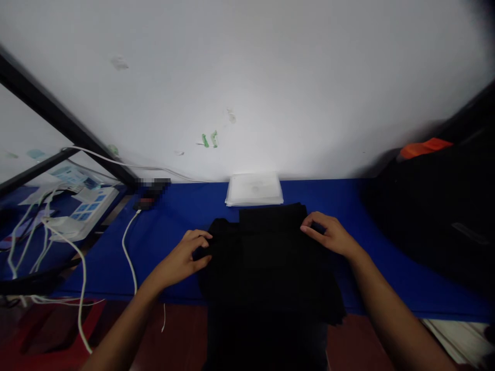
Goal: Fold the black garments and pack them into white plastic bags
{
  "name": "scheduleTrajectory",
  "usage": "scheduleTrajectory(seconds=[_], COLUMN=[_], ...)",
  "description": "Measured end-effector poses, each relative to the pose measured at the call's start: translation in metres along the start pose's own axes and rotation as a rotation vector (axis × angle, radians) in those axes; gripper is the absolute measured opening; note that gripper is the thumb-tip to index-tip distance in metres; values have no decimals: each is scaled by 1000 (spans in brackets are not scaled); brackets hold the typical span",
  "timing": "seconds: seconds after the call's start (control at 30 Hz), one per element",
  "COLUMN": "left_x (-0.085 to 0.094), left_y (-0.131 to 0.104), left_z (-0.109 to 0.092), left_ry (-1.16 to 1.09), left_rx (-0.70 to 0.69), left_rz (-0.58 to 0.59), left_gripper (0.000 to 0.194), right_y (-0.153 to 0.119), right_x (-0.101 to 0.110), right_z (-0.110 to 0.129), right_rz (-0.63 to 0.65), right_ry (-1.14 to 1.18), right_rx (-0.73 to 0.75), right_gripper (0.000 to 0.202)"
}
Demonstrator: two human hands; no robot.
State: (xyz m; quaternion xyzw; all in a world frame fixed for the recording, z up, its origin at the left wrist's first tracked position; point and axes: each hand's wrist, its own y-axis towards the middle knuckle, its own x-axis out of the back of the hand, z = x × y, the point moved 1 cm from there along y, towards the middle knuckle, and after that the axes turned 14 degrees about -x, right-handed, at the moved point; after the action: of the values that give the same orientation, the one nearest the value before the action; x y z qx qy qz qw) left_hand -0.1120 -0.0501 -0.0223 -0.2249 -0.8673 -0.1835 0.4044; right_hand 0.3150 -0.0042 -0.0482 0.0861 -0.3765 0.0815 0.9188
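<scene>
A black folded cloth (270,252), probably a garment, lies in front of me on the blue table and hangs over its front edge. Its folds are hard to make out in the dark fabric. At its left edge, my left hand (191,252) has bent fingers held apart, the tips touching the cloth. My right hand (327,232) is at the upper right edge, thumb and forefinger pinched together on the fabric. Just behind the cloth, against the wall, sits a stack of clear plastic sleeves (254,189).
A large black bag (433,216) with an orange item (425,148) stands on the right. On the left, a white cable (126,247) runs to a blurred dark device (152,193). A black metal frame (65,118) and a red stool (58,330) are further left.
</scene>
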Motion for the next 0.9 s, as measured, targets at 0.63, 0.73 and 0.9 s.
scheduleTrajectory(seconds=[0.63,0.73,0.9], left_x=[-51,-47,-59], left_y=[57,40,25], left_z=[-52,-38,-24], left_ry=[-37,32,335], left_rx=[-327,-96,159], left_rz=[-46,-434,-375], left_gripper=[21,17,35], right_y=[-2,-2,-2], right_x=[5,6,6], right_z=[1,2,3], right_rz=[-12,-3,-13], right_ry=[-17,-22,-22], right_rx=[-39,-41,-34], right_gripper=[27,27,28])
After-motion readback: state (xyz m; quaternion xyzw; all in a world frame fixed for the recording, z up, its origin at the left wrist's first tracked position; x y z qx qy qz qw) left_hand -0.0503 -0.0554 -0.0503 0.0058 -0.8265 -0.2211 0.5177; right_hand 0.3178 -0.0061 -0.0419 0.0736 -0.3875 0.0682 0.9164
